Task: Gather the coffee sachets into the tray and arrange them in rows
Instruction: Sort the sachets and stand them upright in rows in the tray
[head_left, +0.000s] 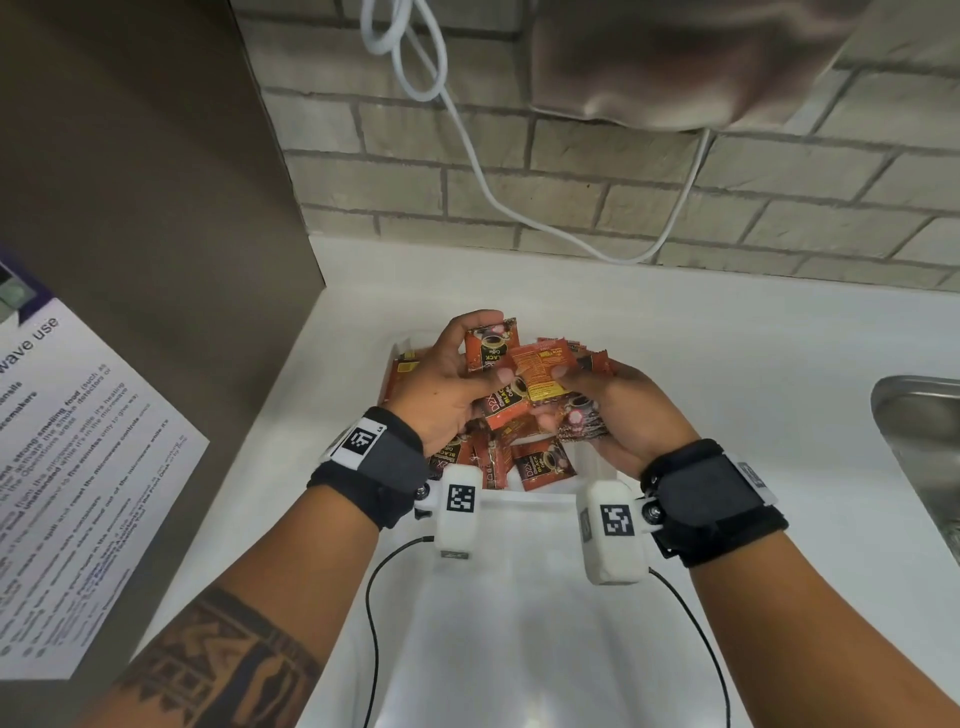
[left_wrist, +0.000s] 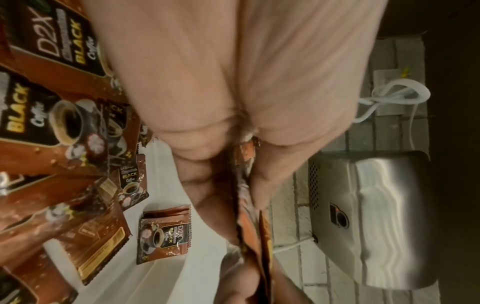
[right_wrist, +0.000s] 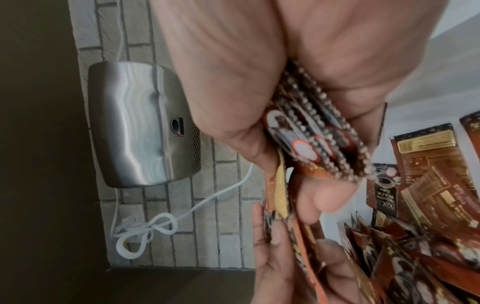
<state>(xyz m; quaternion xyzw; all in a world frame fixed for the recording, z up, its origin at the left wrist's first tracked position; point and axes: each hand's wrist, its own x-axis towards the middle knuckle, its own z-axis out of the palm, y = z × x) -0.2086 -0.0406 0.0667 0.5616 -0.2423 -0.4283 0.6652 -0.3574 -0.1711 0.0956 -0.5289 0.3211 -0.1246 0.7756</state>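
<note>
My left hand (head_left: 447, 384) pinches one coffee sachet (head_left: 491, 345) at its twelve o'clock. My right hand (head_left: 618, 415) grips a sachet stack (head_left: 582, 423), loose sachets (head_left: 540, 462) at six o'clock below both.

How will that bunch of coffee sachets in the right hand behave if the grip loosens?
The sachets in the right hand look thin and glossy, so they would probably slide apart and fan out. Their edges already sit uneven, and each seems light, likely scattering onto the loose pile.

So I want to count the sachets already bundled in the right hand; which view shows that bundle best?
The right wrist view: the bundle sits edge-on in the right hand, its crimped edges separate. The head view shows it mostly hidden by fingers. The left wrist view does not show it clearly.
</note>
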